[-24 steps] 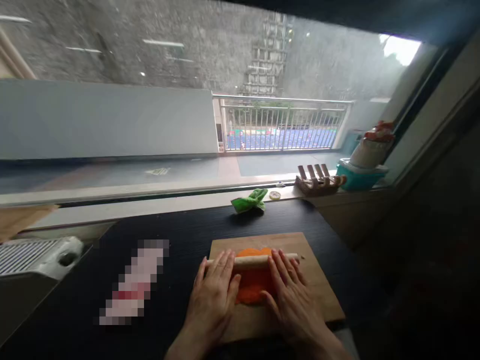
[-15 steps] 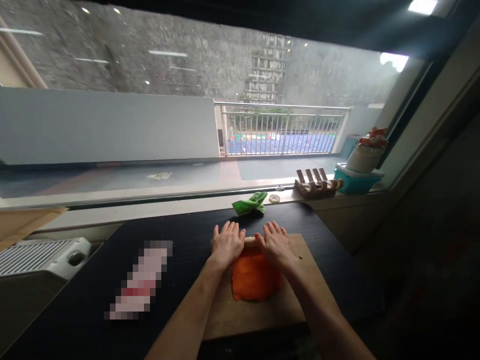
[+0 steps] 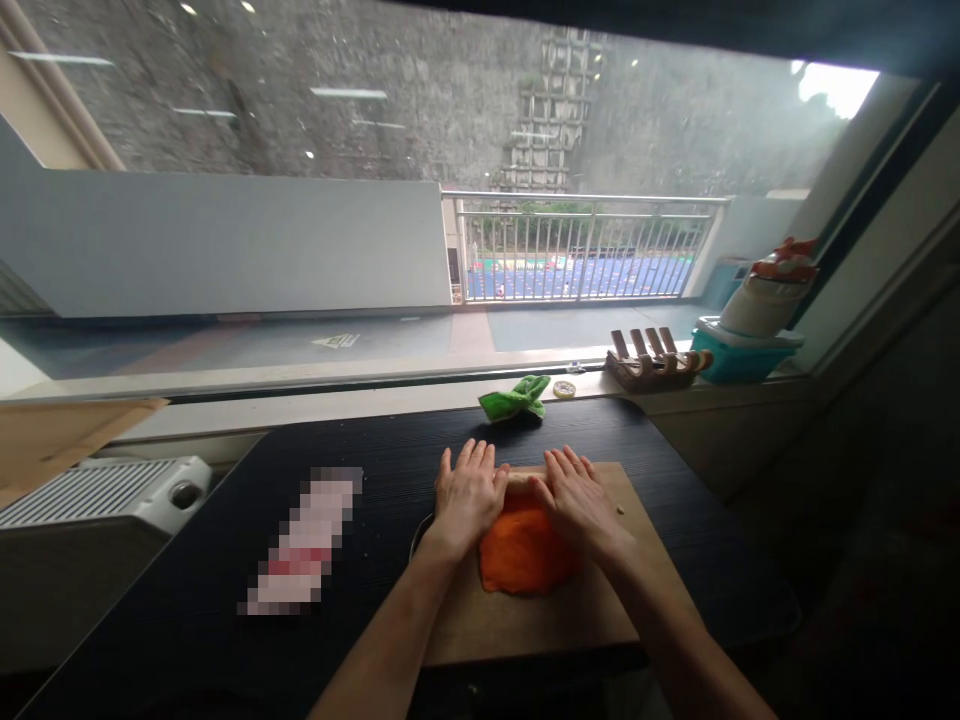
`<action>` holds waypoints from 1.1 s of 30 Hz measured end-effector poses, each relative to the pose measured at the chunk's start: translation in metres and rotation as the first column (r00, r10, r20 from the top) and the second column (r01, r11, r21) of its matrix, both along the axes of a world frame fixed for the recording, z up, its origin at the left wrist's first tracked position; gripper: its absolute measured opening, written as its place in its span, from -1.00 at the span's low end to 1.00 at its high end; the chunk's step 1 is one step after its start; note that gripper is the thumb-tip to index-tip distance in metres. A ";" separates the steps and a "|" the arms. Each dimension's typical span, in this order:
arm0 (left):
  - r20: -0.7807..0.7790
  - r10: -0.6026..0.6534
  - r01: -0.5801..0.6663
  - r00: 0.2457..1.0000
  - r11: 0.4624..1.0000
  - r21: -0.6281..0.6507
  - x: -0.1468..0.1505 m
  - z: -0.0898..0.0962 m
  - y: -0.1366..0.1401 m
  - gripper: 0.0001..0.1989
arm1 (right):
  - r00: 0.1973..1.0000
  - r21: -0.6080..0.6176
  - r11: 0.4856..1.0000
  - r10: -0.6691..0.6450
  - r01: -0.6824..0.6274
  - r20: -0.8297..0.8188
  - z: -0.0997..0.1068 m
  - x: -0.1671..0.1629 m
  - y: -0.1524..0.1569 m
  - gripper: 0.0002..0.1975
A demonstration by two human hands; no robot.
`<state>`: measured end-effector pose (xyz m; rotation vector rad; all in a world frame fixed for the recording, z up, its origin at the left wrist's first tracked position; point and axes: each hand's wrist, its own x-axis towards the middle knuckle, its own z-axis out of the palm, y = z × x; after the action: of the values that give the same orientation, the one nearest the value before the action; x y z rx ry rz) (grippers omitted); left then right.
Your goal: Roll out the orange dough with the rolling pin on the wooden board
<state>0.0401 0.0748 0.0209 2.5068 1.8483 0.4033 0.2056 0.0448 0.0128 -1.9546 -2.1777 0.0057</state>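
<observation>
A pale wooden rolling pin (image 3: pixel 519 483) lies crosswise at the far edge of a flattened orange sheet that looks like dough (image 3: pixel 527 550). My left hand (image 3: pixel 469 490) rests flat over the pin's left end, its fingers stretched out. Over the right end lies my right hand (image 3: pixel 576 493), palm down with fingers extended. Both ends of the pin are hidden beneath the hands. Under the dough is a light brown board (image 3: pixel 555 635).
Beyond the hands, a crumpled green cloth (image 3: pixel 515 400) sits at the back of the black table (image 3: pixel 375 450). On the windowsill stand a tape roll (image 3: pixel 564 389), a brown slatted holder (image 3: pixel 652 365) and a teal box (image 3: pixel 742 352). A blurred-out strip (image 3: pixel 307 545) lies left.
The camera view has turned slightly, so the scene sits further right. Both hands stay flat on the rolling pin, with little visible movement over the dough.
</observation>
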 end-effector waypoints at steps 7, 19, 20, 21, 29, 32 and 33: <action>0.017 -0.045 0.045 0.999 0.999 -0.018 -0.012 0.001 -0.034 -0.54 | 0.998 0.141 0.989 0.045 -0.050 0.039 -0.015 0.004 -0.034 -0.43; 0.022 -0.001 0.002 1.000 0.999 -0.033 0.002 0.003 0.014 -0.56 | 1.000 -0.080 0.997 -0.007 0.009 0.026 0.008 0.000 0.021 -0.48; 0.022 0.001 0.000 1.000 0.999 -0.032 0.003 0.004 0.016 -0.56 | 1.000 -0.085 0.996 -0.015 0.017 0.026 0.008 -0.001 0.024 -0.50; 0.022 0.001 0.000 1.000 1.000 -0.030 0.002 0.004 0.013 -0.56 | 0.999 -0.071 0.997 -0.015 0.018 0.032 0.006 -0.001 0.020 -0.50; 0.118 -0.115 0.118 0.986 0.993 -0.019 -0.020 0.006 -0.082 -0.53 | 0.982 0.301 0.935 0.169 -0.189 0.089 -0.018 0.023 -0.079 -0.41; 0.090 -0.088 0.094 0.992 0.994 -0.062 -0.012 0.008 -0.064 -0.54 | 0.985 0.193 0.966 0.163 -0.170 0.054 0.001 0.021 -0.052 -0.50; 0.075 -0.072 0.078 0.995 0.994 -0.080 -0.008 0.008 -0.051 -0.53 | 0.989 0.150 0.977 0.142 -0.148 0.052 0.006 0.018 -0.035 -0.51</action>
<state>0.0319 0.0235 0.0289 2.4642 1.7034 0.4005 0.2236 0.0096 0.0193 -1.7251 -2.2685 -0.1763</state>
